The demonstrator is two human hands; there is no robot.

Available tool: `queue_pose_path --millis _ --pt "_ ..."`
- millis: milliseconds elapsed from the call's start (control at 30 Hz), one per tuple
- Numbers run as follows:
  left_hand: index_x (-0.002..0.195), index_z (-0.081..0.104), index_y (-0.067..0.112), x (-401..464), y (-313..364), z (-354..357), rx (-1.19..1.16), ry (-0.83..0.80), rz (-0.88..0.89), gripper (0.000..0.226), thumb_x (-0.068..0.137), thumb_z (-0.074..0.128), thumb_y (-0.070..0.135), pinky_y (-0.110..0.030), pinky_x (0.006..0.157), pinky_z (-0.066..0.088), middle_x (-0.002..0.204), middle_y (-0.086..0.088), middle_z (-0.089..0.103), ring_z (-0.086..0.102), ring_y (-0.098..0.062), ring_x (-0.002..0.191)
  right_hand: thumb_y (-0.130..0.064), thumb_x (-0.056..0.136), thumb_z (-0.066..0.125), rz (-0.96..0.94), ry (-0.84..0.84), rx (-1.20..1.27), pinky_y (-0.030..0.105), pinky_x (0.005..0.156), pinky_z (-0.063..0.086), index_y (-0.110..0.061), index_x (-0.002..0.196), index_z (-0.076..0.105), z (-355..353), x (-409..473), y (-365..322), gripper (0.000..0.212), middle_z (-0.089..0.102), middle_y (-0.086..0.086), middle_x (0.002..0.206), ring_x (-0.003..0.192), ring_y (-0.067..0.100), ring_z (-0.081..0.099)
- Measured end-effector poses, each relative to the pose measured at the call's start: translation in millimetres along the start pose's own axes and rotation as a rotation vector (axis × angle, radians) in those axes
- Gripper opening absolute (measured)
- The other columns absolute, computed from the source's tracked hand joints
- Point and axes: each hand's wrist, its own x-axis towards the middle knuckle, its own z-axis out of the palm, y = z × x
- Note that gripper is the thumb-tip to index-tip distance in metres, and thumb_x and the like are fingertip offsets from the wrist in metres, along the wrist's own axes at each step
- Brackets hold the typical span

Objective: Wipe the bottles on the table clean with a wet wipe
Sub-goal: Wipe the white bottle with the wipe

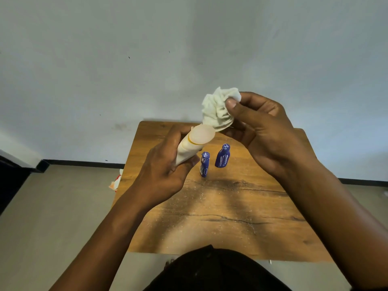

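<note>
Head view: I am looking down over a wooden table [220, 217] set against a pale wall.
Left hand [165, 171]: I am gripping a white bottle [189, 150] above the table, fingers curled round it, cap tilted up and away.
Right hand [266, 135]: I am pinching a crumpled white wipe [218, 110] just above the cap.
Blue bottles [222, 156]: two are standing upright, close together, mid-table.

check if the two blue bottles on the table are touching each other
Apart. The head view shows a strip of bare wooden table between the left blue bottle and the right blue bottle.
</note>
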Motion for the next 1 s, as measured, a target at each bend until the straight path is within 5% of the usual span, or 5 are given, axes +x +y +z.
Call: queue_pose_path --millis 200,333,433,767,1000 --pt "0.133 0.042 0.037 1.5 4.1 -3.1 -0.094 0.012 -0.038 0.054 0.094 0.074 0.018 -0.037 0.088 0.057 0.119 0.011 0.063 0.065 -0.017 0.11 -0.017 0.102 0.061 -0.226 -0.075 -0.332 0.031 0.092 0.061 -0.012 0.113 0.077 4.5 -19.9 -0.8 0.02 0.081 -0.001 0.107 0.105 0.016 0.076" --pt "0.132 0.041 0.039 3.5 3.4 -5.0 -0.087 0.002 -0.034 0.053 0.096 0.072 0.017 -0.038 0.086 0.057 0.119 0.025 0.059 0.064 -0.012 0.11 -0.033 0.102 0.054 -0.325 -0.198 -0.554 0.014 0.081 0.055 -0.018 0.108 0.079 15.0 -31.1 0.0 0.03 0.078 -0.016 0.11 0.103 -0.001 0.072" --pt "0.131 0.046 0.035 3.3 2.3 -2.8 -0.043 -0.011 0.012 0.049 0.095 0.073 0.017 -0.038 0.085 0.058 0.118 0.046 0.048 0.061 -0.008 0.111 -0.025 0.095 0.075 -0.323 -0.113 -0.641 0.03 0.078 0.064 -0.017 0.106 0.077 13.0 -23.3 6.5 0.014 0.079 -0.01 0.107 0.1 0.006 0.074" --pt "0.135 0.042 0.037 0.1 10.0 1.8 -0.041 0.018 0.025 0.051 0.091 0.067 0.029 -0.028 0.09 0.06 0.118 0.054 0.046 0.057 0.007 0.116 -0.047 0.07 0.084 -0.132 -0.218 -0.543 0.048 0.082 0.066 -0.02 0.107 0.074 18.9 -25.0 2.8 0.047 0.077 -0.004 0.103 0.099 0.018 0.074" --pt "0.133 0.048 0.021 -1.6 8.2 1.1 -0.066 0.082 0.061 0.047 0.091 0.069 0.023 -0.044 0.084 0.061 0.12 0.006 0.064 0.067 -0.02 0.107 -0.04 0.072 0.08 -0.157 -0.156 -0.357 0.034 0.076 0.064 -0.013 0.097 0.076 29.4 -27.3 4.8 0.037 0.079 0.004 0.097 0.092 0.019 0.076"
